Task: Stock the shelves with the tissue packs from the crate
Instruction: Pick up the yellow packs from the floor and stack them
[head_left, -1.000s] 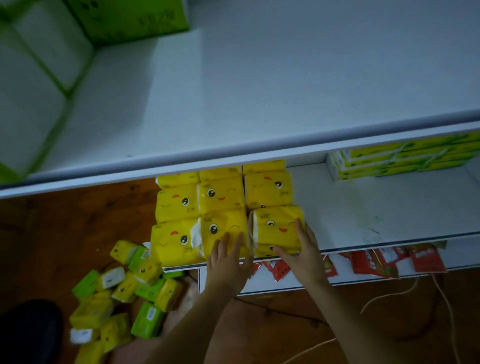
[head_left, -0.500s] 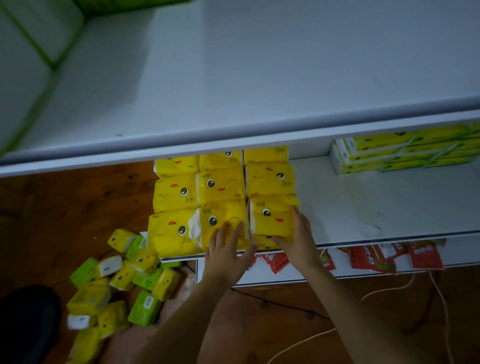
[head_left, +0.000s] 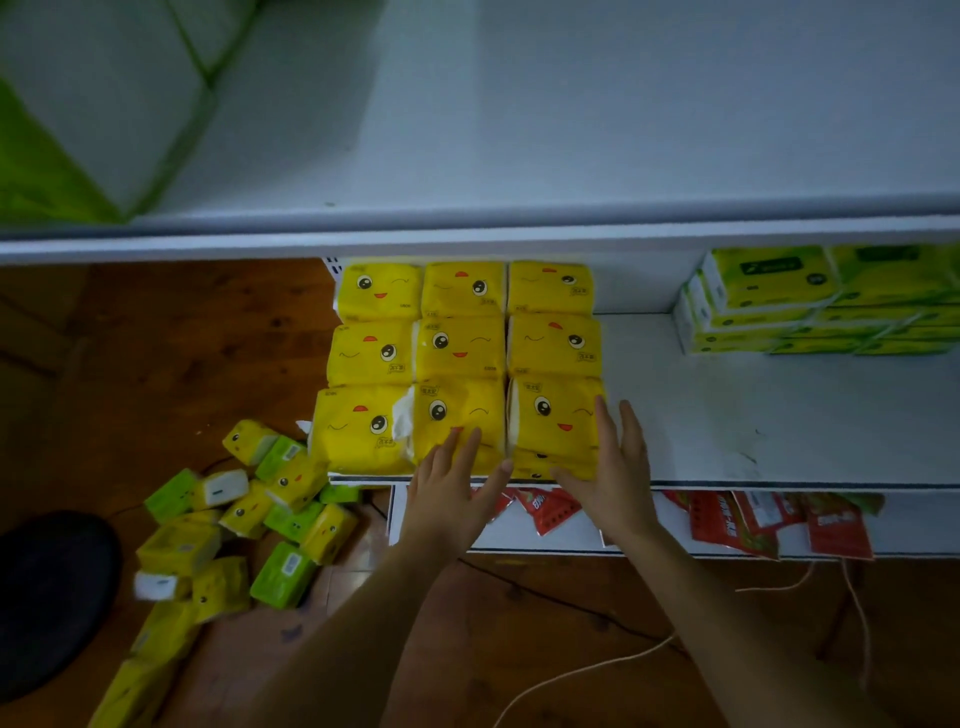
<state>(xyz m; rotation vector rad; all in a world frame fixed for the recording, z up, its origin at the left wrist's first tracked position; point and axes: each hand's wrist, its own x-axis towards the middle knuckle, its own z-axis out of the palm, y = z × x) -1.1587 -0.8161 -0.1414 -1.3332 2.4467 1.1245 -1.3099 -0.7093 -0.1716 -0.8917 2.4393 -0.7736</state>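
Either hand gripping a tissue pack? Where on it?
Nothing is gripped. The left hand lays straight fingers on the middle front pack. The right hand has straight fingers along the right edge of the right front pack.

You are looking at nine yellow tissue packs (head_left: 460, 343) lying face up on the shelf (head_left: 753, 405), in three rows of three, and one more is peeking out under the front right one. In the floor pile (head_left: 244, 512) you are seeing about five green packs (head_left: 283, 574) among more yellow ones; the exact number is not possible to tell. The green-and-white packs (head_left: 769, 291) at the right are sitting about four layers high. You are showing two hands, the left hand (head_left: 447, 499) and the right hand (head_left: 613, 478), and one black round thing (head_left: 52, 597)
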